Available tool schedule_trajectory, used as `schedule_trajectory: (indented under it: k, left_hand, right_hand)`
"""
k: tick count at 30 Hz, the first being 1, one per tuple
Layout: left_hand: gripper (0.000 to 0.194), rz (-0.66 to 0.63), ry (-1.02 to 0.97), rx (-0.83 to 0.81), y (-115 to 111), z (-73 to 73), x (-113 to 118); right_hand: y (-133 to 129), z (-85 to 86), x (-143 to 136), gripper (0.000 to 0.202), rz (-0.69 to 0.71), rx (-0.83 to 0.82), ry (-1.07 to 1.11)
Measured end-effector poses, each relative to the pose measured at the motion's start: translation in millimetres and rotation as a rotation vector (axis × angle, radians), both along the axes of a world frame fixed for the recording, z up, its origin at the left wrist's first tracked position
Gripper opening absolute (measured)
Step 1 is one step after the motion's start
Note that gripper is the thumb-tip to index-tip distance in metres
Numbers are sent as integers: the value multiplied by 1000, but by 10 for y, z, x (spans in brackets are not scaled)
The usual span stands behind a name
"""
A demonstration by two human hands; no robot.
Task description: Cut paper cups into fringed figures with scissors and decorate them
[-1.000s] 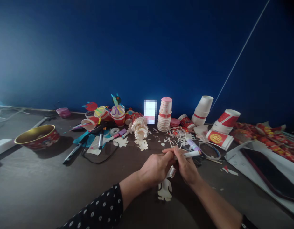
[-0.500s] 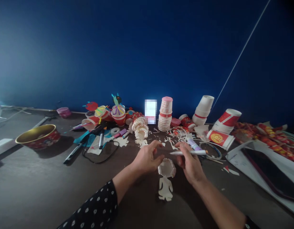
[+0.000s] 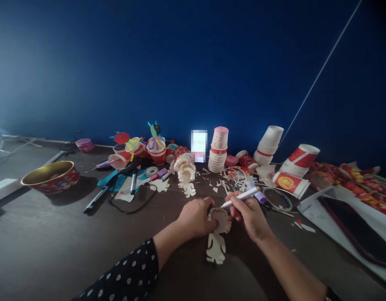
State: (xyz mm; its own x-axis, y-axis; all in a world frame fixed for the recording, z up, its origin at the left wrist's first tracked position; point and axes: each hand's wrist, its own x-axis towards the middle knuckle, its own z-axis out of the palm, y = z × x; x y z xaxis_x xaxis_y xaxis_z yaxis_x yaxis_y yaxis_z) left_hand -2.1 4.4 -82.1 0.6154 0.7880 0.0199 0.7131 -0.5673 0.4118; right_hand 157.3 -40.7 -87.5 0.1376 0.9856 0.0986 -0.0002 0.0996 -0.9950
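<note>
In front of me on the dark table lies a white paper doll [image 3: 216, 246], a flat body with a round head edged by a curled, scalloped rim. My left hand [image 3: 197, 216] grips the left side of that head, its thumb inside the rim and its fingers along the outside. A white marker [image 3: 243, 196] is pinched in my right hand [image 3: 247, 215], tilted, with its tip at the head's upper rim. Further back stand similar curled white paper dolls [image 3: 186, 175], close together.
A stack of paper cups [image 3: 218, 150] and white cups [image 3: 270, 146] line the back. At left is a gold-lined bowl [image 3: 50, 175]; at right, a phone [image 3: 359, 230] on white card. Paper scraps [image 3: 161, 185], black-and-white markers [image 3: 133, 182] and a purple glue stick [image 3: 258, 194] lie around.
My left hand has come down onto the doll's head and taken hold of it. My right hand has tilted the marker and brought its tip to the rim.
</note>
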Motion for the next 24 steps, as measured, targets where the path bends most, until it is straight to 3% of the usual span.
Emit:
schedule_trajectory:
  k: [6, 15, 24]
  left_hand:
    - [31, 82, 67, 5, -41, -35, 33]
    - [32, 108, 73, 9, -67, -36, 35]
    - [48, 14, 29, -20, -84, 40, -1]
  right_hand:
    - [-6, 31, -11, 28, 16, 46, -276]
    - [-22, -23, -16, 16, 76, 27, -311]
    - [19, -110, 17, 17, 23, 131, -549]
